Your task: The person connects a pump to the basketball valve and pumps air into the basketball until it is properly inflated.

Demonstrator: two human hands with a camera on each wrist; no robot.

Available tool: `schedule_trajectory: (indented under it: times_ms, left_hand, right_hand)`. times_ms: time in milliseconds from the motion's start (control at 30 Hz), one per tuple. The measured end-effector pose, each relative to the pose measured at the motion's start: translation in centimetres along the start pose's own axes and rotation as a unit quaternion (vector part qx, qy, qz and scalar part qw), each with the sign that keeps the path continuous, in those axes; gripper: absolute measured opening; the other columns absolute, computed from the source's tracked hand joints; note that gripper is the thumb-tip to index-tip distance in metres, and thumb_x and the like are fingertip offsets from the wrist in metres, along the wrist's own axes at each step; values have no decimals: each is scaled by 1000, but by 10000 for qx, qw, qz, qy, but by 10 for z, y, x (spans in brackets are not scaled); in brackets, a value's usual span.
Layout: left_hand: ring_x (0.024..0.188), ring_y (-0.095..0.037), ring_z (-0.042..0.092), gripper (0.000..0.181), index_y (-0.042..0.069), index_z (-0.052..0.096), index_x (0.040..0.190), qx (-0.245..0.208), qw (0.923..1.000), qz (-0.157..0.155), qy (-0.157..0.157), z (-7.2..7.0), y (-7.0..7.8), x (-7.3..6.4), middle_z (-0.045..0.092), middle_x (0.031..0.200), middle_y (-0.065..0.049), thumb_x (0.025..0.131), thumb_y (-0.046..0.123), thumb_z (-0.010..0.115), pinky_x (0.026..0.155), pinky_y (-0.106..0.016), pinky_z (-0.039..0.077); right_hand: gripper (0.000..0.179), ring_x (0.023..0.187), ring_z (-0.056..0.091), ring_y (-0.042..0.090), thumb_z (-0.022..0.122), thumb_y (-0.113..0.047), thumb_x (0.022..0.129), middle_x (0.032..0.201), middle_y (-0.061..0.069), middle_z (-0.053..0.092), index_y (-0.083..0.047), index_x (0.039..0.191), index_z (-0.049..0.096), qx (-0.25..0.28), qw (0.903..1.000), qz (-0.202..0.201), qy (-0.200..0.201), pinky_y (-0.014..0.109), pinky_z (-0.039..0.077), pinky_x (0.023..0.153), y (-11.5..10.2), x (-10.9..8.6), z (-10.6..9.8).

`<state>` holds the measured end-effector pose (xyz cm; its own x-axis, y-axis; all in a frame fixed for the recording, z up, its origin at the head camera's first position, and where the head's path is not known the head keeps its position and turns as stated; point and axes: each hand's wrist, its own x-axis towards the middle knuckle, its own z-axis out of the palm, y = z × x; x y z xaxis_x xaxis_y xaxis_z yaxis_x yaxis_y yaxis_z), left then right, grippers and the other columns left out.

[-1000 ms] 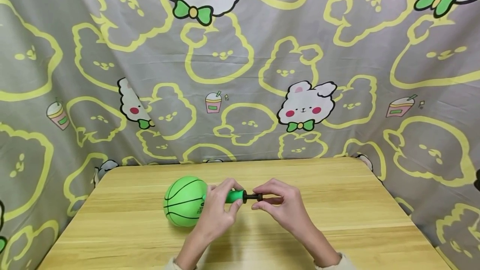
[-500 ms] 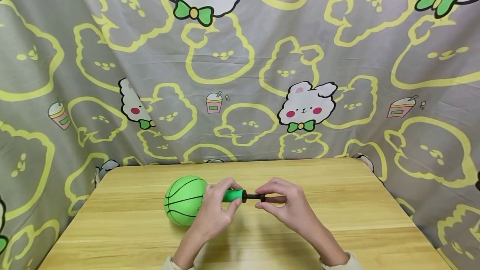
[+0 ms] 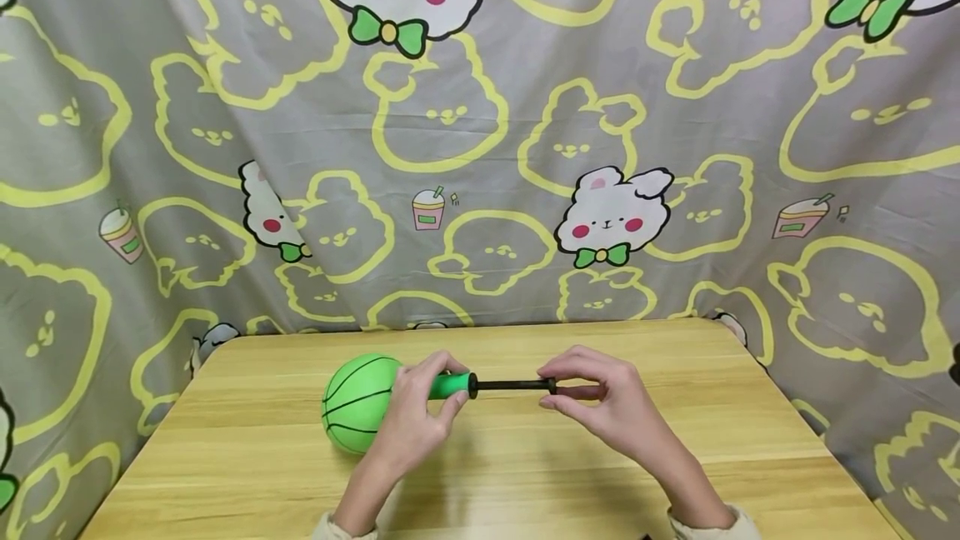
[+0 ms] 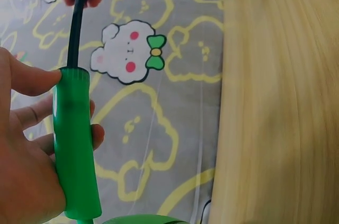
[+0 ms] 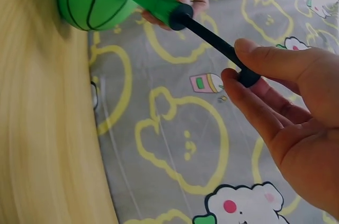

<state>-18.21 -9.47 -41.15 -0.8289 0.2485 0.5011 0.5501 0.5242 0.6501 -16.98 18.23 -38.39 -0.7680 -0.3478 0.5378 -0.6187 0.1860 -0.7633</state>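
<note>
A green hand pump [image 4: 77, 144] lies sideways in the left hand [image 3: 412, 417], whose thumb and fingers grip its barrel. From the barrel's black collar a long black rod [image 3: 513, 385] runs out to the right. At its end the right hand [image 3: 611, 398] pinches the black knob [image 5: 248, 77] between thumb and fingers. Left of the pump is a green ball with black basketball lines [image 3: 358, 402]. In the right wrist view the pump's narrow end meets the ball's side. The left hand hides part of both in the head view.
Under the hands is a light wooden table [image 3: 675, 457], its edge [image 5: 100, 155] seen in the right wrist view. Behind it hangs a grey curtain [image 3: 480, 190] with yellow outlines and white cartoon animals. A small dark thing [image 3: 647, 537] shows at the bottom edge.
The right hand has moved right with the knob, drawing the pump's rod much farther out of the barrel. The left hand, barrel and ball have shifted slightly left.
</note>
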Motion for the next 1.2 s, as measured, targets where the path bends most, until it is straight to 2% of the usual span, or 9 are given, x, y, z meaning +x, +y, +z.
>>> schedule_trajectory:
  times_ms: [267, 367, 633, 867, 1200]
  left_hand:
    - [89, -6, 62, 25, 25, 65, 104, -66, 9999, -90, 28, -2, 1, 0, 65, 99, 23, 87, 10, 76, 91, -43, 34]
    - [90, -6, 62, 24, 25, 65, 104, -136, 9999, -82, -3, -2, 2, 0, 65, 99, 23, 88, 11, 76, 91, -43, 34]
    - [89, -4, 61, 24, 24, 66, 104, -242, 9997, 67, 74, 3, 4, 0, 65, 99, 22, 88, 9, 75, 91, -44, 34]
    - [90, -4, 61, 25, 23, 65, 103, -230, 9997, 71, 77, 6, 5, 0, 65, 99, 20, 87, 6, 74, 92, -45, 34]
    - [91, -4, 62, 27, 22, 64, 102, -44, 9999, 124, 2, 12, 7, -1, 66, 102, 15, 85, 4, 75, 94, -45, 33]
  right_hand:
    - [28, 102, 71, 21, 83, -6, 85, 109, 9, 71, -15, 111, 76, 85, 9996, 219, -140, 36, 60, 78, -5, -2, -17]
    - [30, 102, 72, 21, 83, -6, 84, 111, 4, 71, -16, 112, 76, 48, 9996, 244, -124, 36, 60, 77, -6, -3, -21]
    - [32, 99, 73, 23, 83, 1, 82, 109, 9, 71, -10, 112, 76, 170, 9998, 110, 45, 38, 60, 76, -5, -4, -24]
    - [30, 94, 73, 22, 83, 4, 81, 103, 12, 72, -7, 108, 77, 358, 9991, 48, 202, 38, 60, 75, -2, -1, -13]
    - [30, 88, 74, 21, 84, 5, 77, 97, 9, 74, -6, 105, 79, 219, 9986, -80, 474, 34, 60, 70, 4, 1, 17]
